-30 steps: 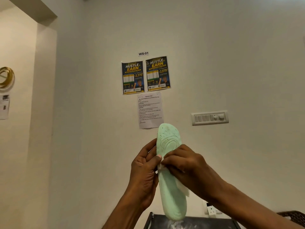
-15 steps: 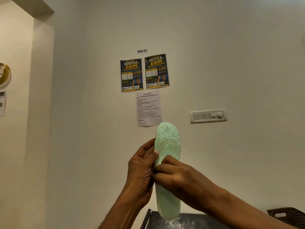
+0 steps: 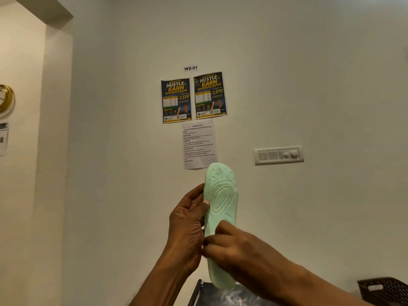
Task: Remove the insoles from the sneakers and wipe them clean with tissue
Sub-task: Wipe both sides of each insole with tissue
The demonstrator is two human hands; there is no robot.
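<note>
Because the insole (image 3: 221, 202) stood upright in mid-air, pinched at one edge by the left hand (image 3: 187, 226), a hard stroke from the right hand (image 3: 234, 246) could likely have buckled the foam or twisted it loose. The right fingers were curled together against its lower half; whether they clamped tissue could not be told. The wall stood well behind, and the worktop (image 3: 220, 297) lay just below the heel.
</note>
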